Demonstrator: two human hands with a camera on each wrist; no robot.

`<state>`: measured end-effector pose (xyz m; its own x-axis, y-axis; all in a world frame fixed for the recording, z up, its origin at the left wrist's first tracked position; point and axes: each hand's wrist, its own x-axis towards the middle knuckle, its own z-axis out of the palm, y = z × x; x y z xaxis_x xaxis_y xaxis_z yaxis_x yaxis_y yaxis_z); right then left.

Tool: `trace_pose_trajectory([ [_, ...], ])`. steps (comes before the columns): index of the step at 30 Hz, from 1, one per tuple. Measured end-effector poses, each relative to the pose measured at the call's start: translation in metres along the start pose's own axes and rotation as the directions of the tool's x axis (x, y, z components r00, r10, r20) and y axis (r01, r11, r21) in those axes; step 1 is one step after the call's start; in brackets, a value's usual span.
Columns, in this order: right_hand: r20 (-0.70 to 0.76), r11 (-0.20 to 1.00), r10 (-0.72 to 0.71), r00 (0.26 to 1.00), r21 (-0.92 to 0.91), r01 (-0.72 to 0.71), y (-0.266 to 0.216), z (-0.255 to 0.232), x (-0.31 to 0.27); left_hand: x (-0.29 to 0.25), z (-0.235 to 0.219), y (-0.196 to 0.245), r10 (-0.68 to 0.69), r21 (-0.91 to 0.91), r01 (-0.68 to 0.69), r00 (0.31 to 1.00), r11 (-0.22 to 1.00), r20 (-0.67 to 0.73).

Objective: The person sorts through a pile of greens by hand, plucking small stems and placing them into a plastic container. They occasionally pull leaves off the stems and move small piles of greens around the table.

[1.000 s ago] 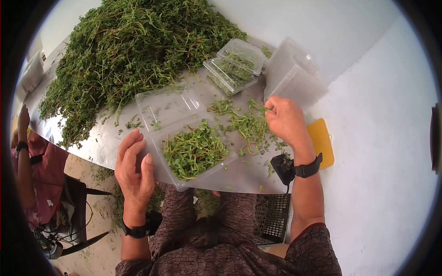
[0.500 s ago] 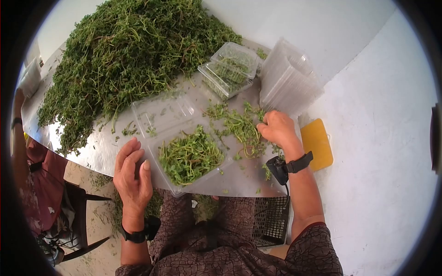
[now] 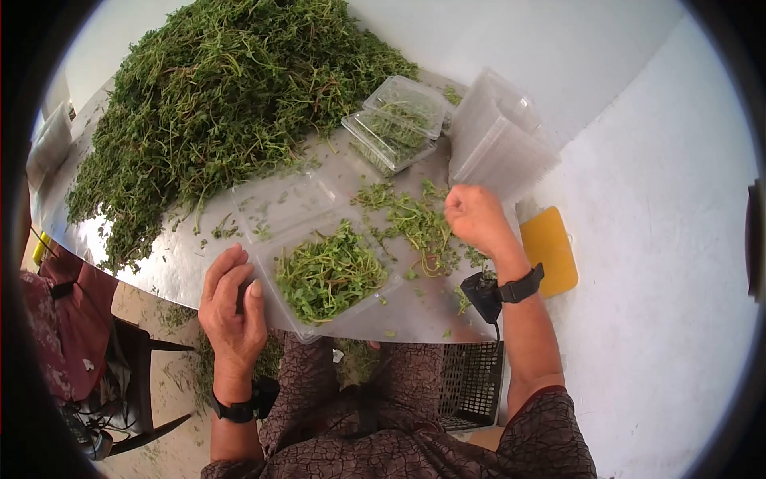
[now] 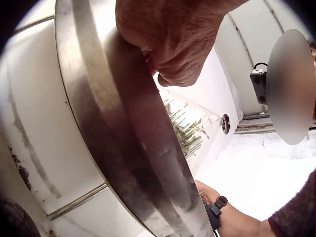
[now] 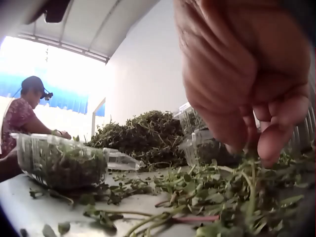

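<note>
A clear plastic clamshell box (image 3: 392, 289) lies with its lid (image 3: 291, 199) folded back, its base filled with leafy green sprigs (image 3: 329, 271). My left hand (image 3: 231, 299) rests along the left side of the box, fingers relaxed, holding nothing. To the right of the box, my right hand (image 3: 480, 219) is over loose sprigs (image 3: 411, 217) on the metal table. In the right wrist view, thumb and fingertips pinch a green stem (image 5: 253, 173) among these sprigs. The left wrist view shows my left hand (image 4: 173, 39) at the table edge.
A large heap of greens (image 3: 231, 112) covers the back left of the table (image 3: 179, 279). Filled closed boxes (image 3: 395, 128) and a stack of nested clear boxes (image 3: 503, 140) stand behind my right hand. A yellow board (image 3: 549, 251) leans at right. Another person (image 5: 27, 113) works beyond.
My right hand has come down and left to the loose sprigs, then risen slightly. The left hand stays beside the box. At far left, the other person's arm has shifted toward the view's edge.
</note>
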<state>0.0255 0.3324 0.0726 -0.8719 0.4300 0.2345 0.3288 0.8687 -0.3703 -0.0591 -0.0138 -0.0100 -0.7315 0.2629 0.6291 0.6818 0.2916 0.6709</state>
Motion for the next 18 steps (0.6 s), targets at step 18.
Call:
trace_pose_trajectory([
  [18,-0.023,1.0,0.009,1.0,0.003,-0.009,-0.019,-0.006,-0.013,0.001,-0.001,0.0,0.009,-0.001,-0.009,1.0,1.0,-0.025],
])
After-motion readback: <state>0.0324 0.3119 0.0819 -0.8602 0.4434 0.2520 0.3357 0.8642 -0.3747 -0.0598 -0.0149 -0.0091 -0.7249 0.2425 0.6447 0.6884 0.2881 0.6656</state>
